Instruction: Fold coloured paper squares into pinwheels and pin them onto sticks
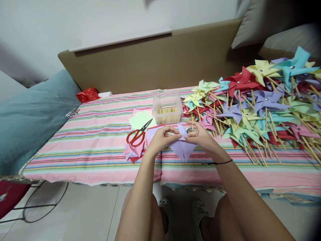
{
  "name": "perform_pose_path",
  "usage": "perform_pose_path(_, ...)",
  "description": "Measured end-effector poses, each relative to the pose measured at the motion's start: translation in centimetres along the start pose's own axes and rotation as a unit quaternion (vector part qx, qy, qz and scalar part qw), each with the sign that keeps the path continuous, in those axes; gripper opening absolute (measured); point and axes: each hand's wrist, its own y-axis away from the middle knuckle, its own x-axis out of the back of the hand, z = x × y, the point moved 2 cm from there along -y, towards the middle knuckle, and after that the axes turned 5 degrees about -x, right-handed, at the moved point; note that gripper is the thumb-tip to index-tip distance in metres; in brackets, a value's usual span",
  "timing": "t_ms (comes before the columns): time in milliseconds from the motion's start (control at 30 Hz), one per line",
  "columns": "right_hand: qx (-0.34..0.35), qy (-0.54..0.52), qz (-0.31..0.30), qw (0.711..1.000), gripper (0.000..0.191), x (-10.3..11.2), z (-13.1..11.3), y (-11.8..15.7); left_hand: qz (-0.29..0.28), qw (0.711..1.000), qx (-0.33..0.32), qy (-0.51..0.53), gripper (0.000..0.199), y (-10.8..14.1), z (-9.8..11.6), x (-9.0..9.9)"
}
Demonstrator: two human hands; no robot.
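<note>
A slit purple paper square (182, 150) is held between my two hands over the striped cloth, one of its points standing up in the middle. My left hand (164, 138) pinches its left side between thumb and fingers. On the other side my right hand (200, 136) grips the paper near the centre, with a dark band around that wrist. Left of my left hand lie scissors (139, 134) with red handles, blades apart, partly over pale green paper sheets (140, 119). Cut pink and purple paper pieces (134, 151) lie just below the scissors.
Behind my hands stands a clear plastic box (167, 105) with thin wooden sticks. A large heap of finished paper pinwheels (250, 103) fills the right side. A red plastic bag (87, 95) sits at the far left. The striped cloth (87, 147) ends near my knees.
</note>
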Motion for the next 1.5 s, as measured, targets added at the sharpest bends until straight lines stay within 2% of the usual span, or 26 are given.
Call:
perform_pose_path(100, -0.005, 0.003, -0.002, 1.0, 0.077, -0.1, -0.3, 0.1, 0.011, 1.0, 0.002, -0.003, 0.028, 0.0, 0.3, 0.0)
perform_pose_path(367, -0.034, 0.003, -0.024, 0.999, 0.076, -0.5, -1.3, 0.8, -0.024, 0.999, 0.037, 0.002, 0.035, 0.1, -0.1, -0.2)
perform_pose_path(600, -0.043, -0.005, -0.036, 0.998, 0.078, -0.4, -1.0, 0.8, -0.009, 0.999, 0.013, -0.046, 0.034, -0.1, -0.3, -0.1)
perform_pose_path(767, -0.037, -0.006, -0.042, 0.998, 0.075, -0.3, -0.9, 0.8, -0.046, 0.998, -0.012, -0.05, 0.035, -0.2, -0.5, -0.1)
perform_pose_path(1000, -0.031, -0.004, -0.031, 0.999, 0.078, -0.2, -0.6, 0.6, 0.022, 0.992, -0.018, -0.123, 0.023, -0.5, -0.9, 0.1)
perform_pose_path(1233, -0.015, -0.004, -0.03, 0.999, 0.08, 0.0, -0.1, 0.2, 0.045, 0.986, -0.019, -0.157, 0.024, -0.5, -0.9, 0.2)
perform_pose_path(1500, -0.021, 0.015, -0.025, 0.999, 0.087, 0.1, -0.1, 0.2, 0.039, 0.984, -0.022, -0.173, 0.024, -0.5, -0.9, 0.2)
